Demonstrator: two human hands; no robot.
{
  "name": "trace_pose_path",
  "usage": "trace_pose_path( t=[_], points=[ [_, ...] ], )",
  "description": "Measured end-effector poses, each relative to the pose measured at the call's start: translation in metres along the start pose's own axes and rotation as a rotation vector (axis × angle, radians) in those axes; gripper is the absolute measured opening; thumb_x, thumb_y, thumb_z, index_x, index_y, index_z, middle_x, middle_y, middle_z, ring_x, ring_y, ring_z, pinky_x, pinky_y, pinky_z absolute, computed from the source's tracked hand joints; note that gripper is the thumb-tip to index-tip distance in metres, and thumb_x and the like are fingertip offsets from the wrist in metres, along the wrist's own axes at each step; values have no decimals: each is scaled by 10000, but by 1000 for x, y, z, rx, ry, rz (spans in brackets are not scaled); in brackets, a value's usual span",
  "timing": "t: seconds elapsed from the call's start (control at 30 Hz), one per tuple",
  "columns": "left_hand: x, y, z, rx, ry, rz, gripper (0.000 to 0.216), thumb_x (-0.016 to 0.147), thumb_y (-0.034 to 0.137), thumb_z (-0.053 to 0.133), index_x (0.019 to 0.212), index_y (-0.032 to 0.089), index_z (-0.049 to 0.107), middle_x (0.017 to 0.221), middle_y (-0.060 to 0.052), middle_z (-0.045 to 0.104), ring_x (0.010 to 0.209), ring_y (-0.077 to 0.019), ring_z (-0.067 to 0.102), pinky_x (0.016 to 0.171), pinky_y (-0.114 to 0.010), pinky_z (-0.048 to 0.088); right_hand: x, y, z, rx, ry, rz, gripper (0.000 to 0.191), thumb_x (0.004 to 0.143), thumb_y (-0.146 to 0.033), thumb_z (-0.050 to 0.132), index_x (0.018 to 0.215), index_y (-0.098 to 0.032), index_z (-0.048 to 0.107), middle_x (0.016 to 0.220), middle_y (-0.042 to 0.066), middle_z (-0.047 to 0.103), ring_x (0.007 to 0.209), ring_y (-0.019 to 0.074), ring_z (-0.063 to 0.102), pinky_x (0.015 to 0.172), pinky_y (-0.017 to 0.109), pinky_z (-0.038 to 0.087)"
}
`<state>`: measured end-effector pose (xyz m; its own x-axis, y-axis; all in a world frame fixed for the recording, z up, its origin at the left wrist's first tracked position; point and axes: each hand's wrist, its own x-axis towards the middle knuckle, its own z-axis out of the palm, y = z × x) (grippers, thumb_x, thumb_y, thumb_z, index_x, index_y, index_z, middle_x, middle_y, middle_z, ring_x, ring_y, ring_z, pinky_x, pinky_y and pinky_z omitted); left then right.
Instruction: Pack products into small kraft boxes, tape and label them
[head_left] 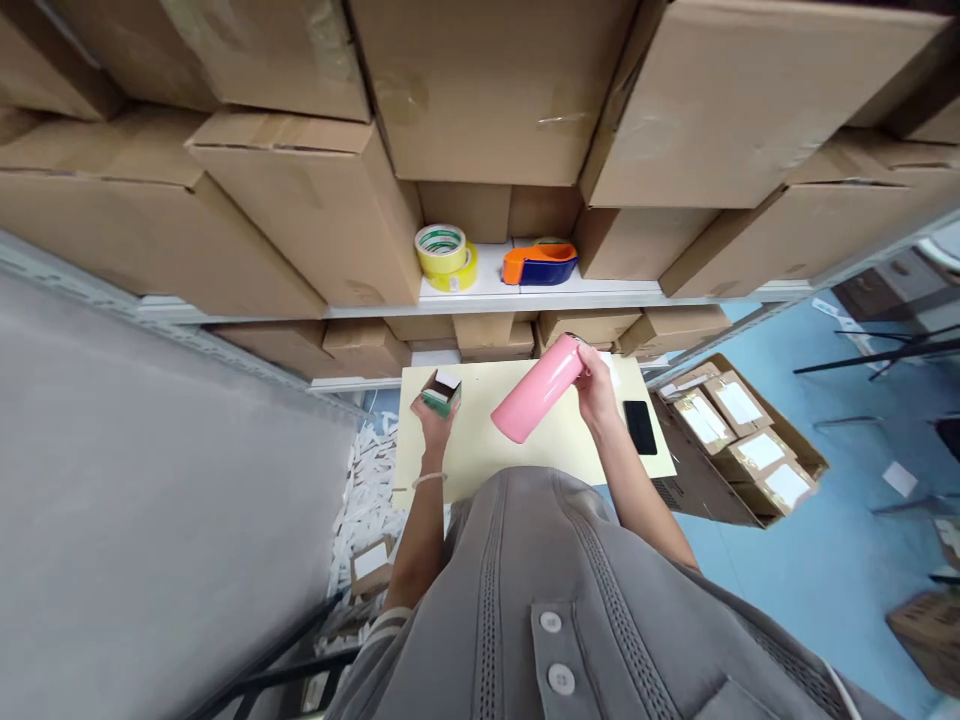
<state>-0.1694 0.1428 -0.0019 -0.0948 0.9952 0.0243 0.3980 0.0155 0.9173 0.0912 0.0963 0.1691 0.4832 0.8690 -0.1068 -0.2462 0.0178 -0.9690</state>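
My right hand (pixel 596 388) is closed around the top end of a pink cylindrical bottle (pixel 538 390), which tilts down to the left over a pale yellow table (pixel 480 450). My left hand (pixel 435 422) grips a small green and white box (pixel 441 392) with its flap open, held above the table's left part. The bottle's lower end hangs apart from the box, a little to its right.
A black phone (pixel 640 426) lies on the table's right side. On the shelf behind are yellow tape rolls (pixel 444 256) and an orange and blue tape dispenser (pixel 540 263) among big cardboard boxes. An open carton of small labelled boxes (pixel 742 440) stands at the right. White packing scraps (pixel 366 490) lie left.
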Motion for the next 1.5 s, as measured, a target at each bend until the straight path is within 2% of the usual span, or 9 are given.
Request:
trace_pose_path(
  t=[0.1,0.33,0.43,0.57,0.73,0.93,1.17,1.33,1.5],
  points=[
    [1,-19,4,134,90,-85,680,744,302,727,1210,65,292,1241,-187,362,1269,-356,308,1069,-539,283,3,-4,5,73,-11,32,375,671,-553,721,755,-214,584,718,-29,528,717,134,529,620,225,450],
    [-6,-30,-30,293,-103,16,976,698,161,704,1451,57,92,1506,-291,91,1439,-392,140,1173,-512,195,11,-26,7,128,-30,19,432,640,-600,720,804,-219,598,774,-9,566,815,171,569,664,253,480],
    [-14,5,-58,298,5,47,862,807,234,610,1487,90,101,1525,-258,124,1457,-363,144,1183,-533,164,12,-28,7,146,0,78,455,645,-622,709,835,-222,607,778,-9,567,809,171,578,679,263,494],
    [-24,92,-79,138,53,233,624,957,402,425,1499,192,199,1550,-173,187,1470,-291,171,1187,-509,193,11,-29,14,113,-4,134,473,650,-628,706,865,-215,623,783,-2,578,806,174,589,701,283,516],
    [-38,179,-54,66,-306,457,598,930,510,472,1461,265,347,1515,-110,362,1413,-287,333,1151,-477,300,0,-39,36,-70,-97,63,454,650,-586,728,872,-194,667,881,30,634,901,195,595,746,302,523],
    [-55,194,-10,127,-371,274,890,781,486,705,1514,306,233,1510,-111,391,1334,-378,435,1022,-506,424,-7,-50,37,-215,-122,8,525,622,-598,755,942,-186,694,1097,75,629,971,219,589,714,288,515],
    [-63,203,-6,-179,-637,137,818,819,474,671,1503,287,264,1536,-89,366,1338,-313,430,1026,-419,430,-2,-44,15,-190,-246,63,588,822,-750,453,1172,-298,587,1165,27,629,1014,199,599,797,319,510],
    [-56,206,-16,-409,-827,-49,729,885,639,489,1490,259,344,1477,-88,467,1341,-295,442,1041,-399,418,6,-37,10,-171,-378,12,545,784,-659,601,1200,-306,597,1244,11,614,1085,206,575,841,295,493],
    [-53,201,-23,-670,-959,-243,910,838,812,163,1556,253,182,1189,-115,686,1056,-276,658,914,-436,478,9,-16,11,5,-349,251,452,793,-617,611,1009,-224,673,1007,34,677,898,188,621,731,266,508]
  ],
)
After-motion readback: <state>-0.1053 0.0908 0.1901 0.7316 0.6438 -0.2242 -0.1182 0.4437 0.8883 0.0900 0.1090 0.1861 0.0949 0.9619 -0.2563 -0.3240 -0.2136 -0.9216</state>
